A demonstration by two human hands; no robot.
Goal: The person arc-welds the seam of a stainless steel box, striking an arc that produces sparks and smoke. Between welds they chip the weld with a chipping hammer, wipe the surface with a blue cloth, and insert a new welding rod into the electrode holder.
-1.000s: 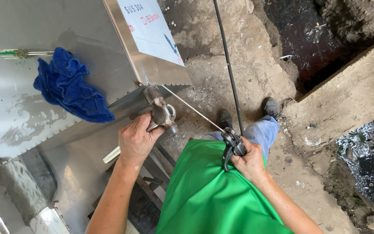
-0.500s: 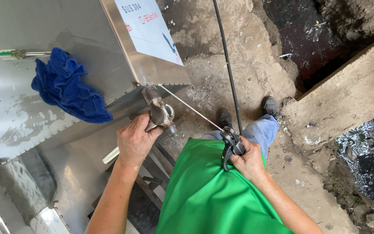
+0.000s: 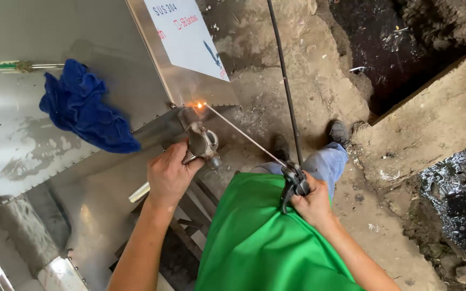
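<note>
Since a moment ago an orange spark (image 3: 198, 104) has lit at the tip of the thin rod (image 3: 244, 134), where it meets the corner of the steel sheet (image 3: 55, 140); both hands have stayed put. Left hand (image 3: 169, 175) has its fingers clenched around a grey clamp (image 3: 200, 143) pressed to the sheet's edge. Right hand (image 3: 313, 203) grips the black rod holder (image 3: 293, 183) against the green apron (image 3: 265, 242), a dark cable (image 3: 284, 81) running up from it. A blue rag (image 3: 84, 108) and a screwdriver (image 3: 25, 66) lie on the sheet.
</note>
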